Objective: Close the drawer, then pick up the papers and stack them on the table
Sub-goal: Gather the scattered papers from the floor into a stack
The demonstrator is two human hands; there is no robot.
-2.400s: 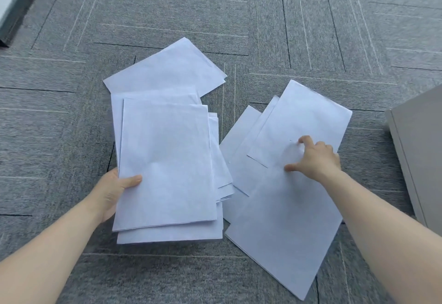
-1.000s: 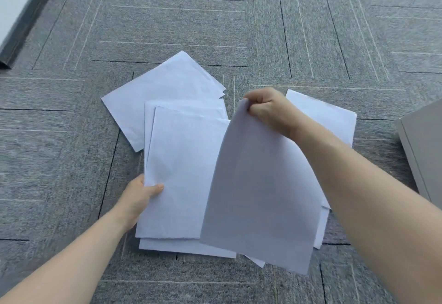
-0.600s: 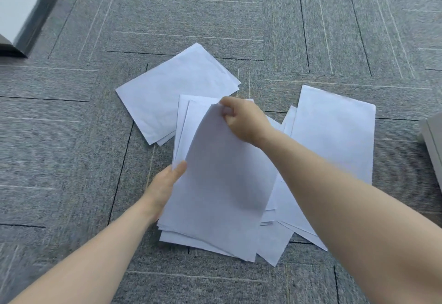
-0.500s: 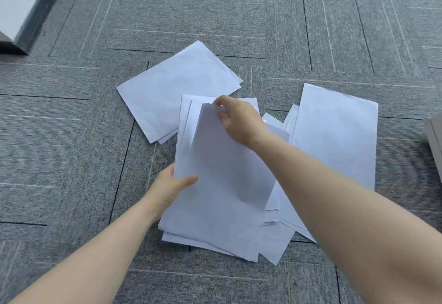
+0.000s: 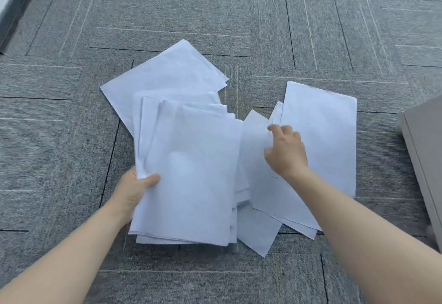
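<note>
Now my left hand (image 5: 134, 192) grips the paper stack (image 5: 191, 172); my right hand (image 5: 285, 151) (fingers curled) touches loose sheets (image 5: 320, 136) beside it.

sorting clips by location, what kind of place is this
Likely an office floor. Grey carpet tiles cover the ground, loose white papers lie scattered on them, and a grey cabinet stands at the right edge.

White papers (image 5: 191, 172) lie on the grey carpet: a rough overlapping stack at left, looser sheets (image 5: 320, 136) fanned at right.
</note>
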